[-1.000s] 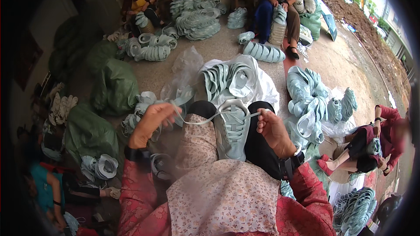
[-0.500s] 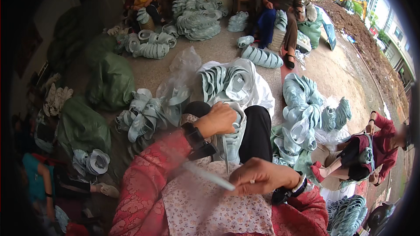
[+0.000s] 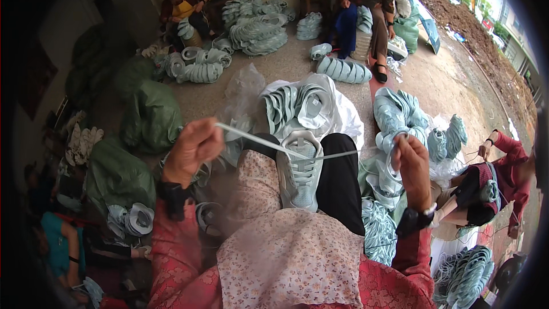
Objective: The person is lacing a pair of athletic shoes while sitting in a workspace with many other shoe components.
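Observation:
A pale grey-green shoe upper [image 3: 299,186] stands between my knees, its lace rows facing up and its collar pointing away from me. A flat pale shoelace [image 3: 251,137] runs out of it to both sides, stretched nearly straight. My left hand [image 3: 197,150] is closed on the lace's left end, raised out over my left thigh. Out to the right, my right hand [image 3: 410,163] pinches the other end between thumb and fingers. Neither hand touches the upper. A flowered apron [image 3: 286,257] covers my lap.
Just beyond my knees, stacked uppers [image 3: 313,106] rest on white plastic. A bunch of laces [image 3: 378,229] hangs at my right, below more uppers [image 3: 394,114]. Green sacks [image 3: 120,171] stand to the left. Co-workers sit at the far side, at right [image 3: 486,186] and at lower left.
My hands have gone from close over the upper to wide apart, left hand leftward and right hand rightward and up. The lace is now drawn out to both sides.

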